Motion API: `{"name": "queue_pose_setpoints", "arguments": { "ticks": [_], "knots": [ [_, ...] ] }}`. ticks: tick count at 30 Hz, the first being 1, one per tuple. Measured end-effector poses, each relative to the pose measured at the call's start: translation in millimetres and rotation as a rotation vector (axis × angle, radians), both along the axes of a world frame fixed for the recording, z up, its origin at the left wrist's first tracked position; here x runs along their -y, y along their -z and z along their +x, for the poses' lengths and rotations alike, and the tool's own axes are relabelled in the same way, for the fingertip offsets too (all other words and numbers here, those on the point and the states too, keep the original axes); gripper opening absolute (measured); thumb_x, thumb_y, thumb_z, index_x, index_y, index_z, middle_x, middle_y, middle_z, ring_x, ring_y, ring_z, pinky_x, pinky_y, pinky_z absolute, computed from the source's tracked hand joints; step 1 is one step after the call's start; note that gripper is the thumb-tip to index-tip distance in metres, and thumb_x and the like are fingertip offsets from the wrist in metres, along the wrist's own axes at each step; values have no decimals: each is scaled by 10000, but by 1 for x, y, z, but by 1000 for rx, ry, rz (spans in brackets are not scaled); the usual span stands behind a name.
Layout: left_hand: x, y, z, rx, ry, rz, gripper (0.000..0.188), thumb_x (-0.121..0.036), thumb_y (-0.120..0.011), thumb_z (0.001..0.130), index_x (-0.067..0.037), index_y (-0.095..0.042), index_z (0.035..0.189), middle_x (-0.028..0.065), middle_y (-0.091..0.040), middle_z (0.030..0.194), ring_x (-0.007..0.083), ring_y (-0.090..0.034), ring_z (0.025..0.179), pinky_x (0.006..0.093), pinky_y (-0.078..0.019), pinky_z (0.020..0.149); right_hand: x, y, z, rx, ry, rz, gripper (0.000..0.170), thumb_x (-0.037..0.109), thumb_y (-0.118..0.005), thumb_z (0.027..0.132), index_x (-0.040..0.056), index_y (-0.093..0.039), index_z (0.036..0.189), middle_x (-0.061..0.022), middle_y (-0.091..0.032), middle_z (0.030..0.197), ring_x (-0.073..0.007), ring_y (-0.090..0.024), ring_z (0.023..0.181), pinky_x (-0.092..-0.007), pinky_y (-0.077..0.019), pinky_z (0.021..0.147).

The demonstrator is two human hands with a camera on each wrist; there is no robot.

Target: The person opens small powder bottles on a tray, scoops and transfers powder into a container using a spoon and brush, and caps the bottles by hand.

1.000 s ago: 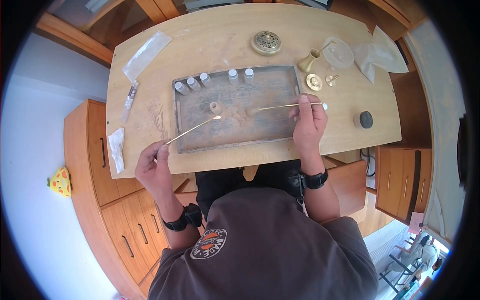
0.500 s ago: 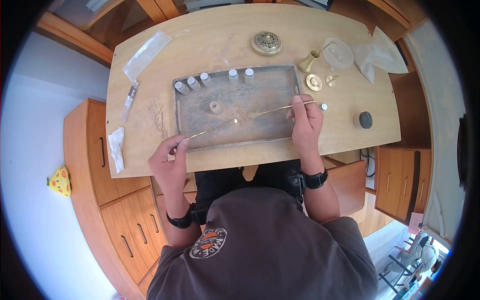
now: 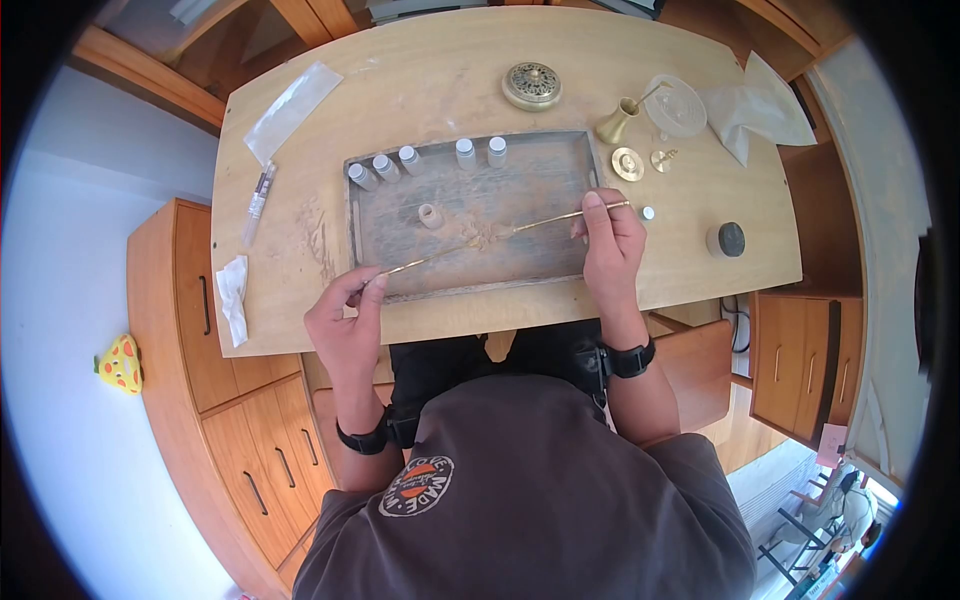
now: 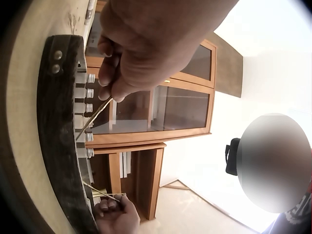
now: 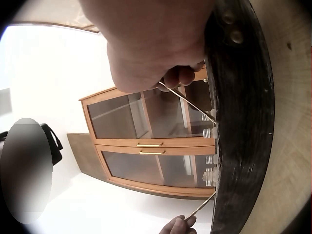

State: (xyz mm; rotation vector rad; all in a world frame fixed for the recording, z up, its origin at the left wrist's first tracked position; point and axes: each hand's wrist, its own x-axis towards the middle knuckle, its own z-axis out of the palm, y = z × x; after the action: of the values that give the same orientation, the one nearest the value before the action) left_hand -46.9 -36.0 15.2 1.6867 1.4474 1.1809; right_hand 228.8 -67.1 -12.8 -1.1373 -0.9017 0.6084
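Observation:
My left hand (image 3: 345, 315) pinches the end of a thin brass spoon (image 3: 420, 261), its tip down at the brown powder (image 3: 488, 234) in the wooden tray (image 3: 480, 290). From the other side, my right hand (image 3: 615, 250) grips a slim brass brush (image 3: 550, 219) between thumb and fingers, and its brownish end meets the same powder near the spoon tip. Close to the powder stands an uncapped little bottle (image 3: 430, 216) with brown contents. In the left wrist view the spoon (image 4: 95, 118) slants over the tray's dark side wall (image 4: 61, 126).
Several white-capped bottles (image 3: 466, 153) line the tray's far side. Beyond it sit a pierced brass burner (image 3: 532, 86), a brass vase (image 3: 617, 123) and brass discs (image 3: 628, 164). A dark-lidded jar (image 3: 727, 240) and a loose white cap (image 3: 647, 213) are at the right, a tissue (image 3: 233, 298) at the left.
My left hand has moved right, carrying the spoon tip from beside the uncapped bottle to the powder. My right hand has shifted slightly left with the brush.

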Motion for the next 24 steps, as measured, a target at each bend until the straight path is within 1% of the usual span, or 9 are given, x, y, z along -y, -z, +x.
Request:
{"name": "queue_pose_setpoints", "arguments": {
  "ticks": [11, 17, 19, 23, 24],
  "knots": [
    [3, 3, -7, -26, -13, -29, 115, -62, -735, 831, -4, -721, 930, 26, -676, 768, 70, -531, 676, 219, -444, 648, 0, 0, 0, 12, 6, -7, 151, 104, -535, 988, -5, -600, 907, 4, -544, 711, -58, -483, 627, -211, -397, 571],
    [4, 11, -25, 116, -67, -44, 102, -53, -727, 838, -3, -716, 926, 24, -680, 778, 69, -546, 705, 219, -448, 663, 2, 0, 1, 21, 36, -11, 161, 112, -533, 991, -6, -601, 906, 4, -549, 713, -59, -486, 627, -215, -403, 581],
    [6, 14, -36, 105, -51, -52, 108, -5, -676, 877, 37, -666, 975, 42, -665, 829, 80, -585, 752, 209, -462, 699, 2, -2, -1, -12, 74, -5, 169, 122, -529, 993, -2, -603, 905, 3, -553, 718, -59, -489, 629, -213, -404, 589],
    [11, 16, -48, 129, -132, -45, 113, -10, -678, 879, 33, -666, 983, 37, -664, 835, 75, -585, 753, 202, -457, 694, 5, -1, 2, -8, 63, -32, 171, 128, -529, 994, -2, -608, 916, -6, -563, 732, -61, -496, 640, -211, -404, 596],
    [13, 16, -50, 152, -168, -38, 99, -33, -703, 862, 16, -688, 947, 21, -666, 815, 65, -555, 723, 203, -450, 678, 5, -1, 0, -29, 111, -24, 169, 126, -527, 993, -3, -610, 924, -12, -567, 742, -62, -500, 647, -212, -405, 601]
  ]
}}
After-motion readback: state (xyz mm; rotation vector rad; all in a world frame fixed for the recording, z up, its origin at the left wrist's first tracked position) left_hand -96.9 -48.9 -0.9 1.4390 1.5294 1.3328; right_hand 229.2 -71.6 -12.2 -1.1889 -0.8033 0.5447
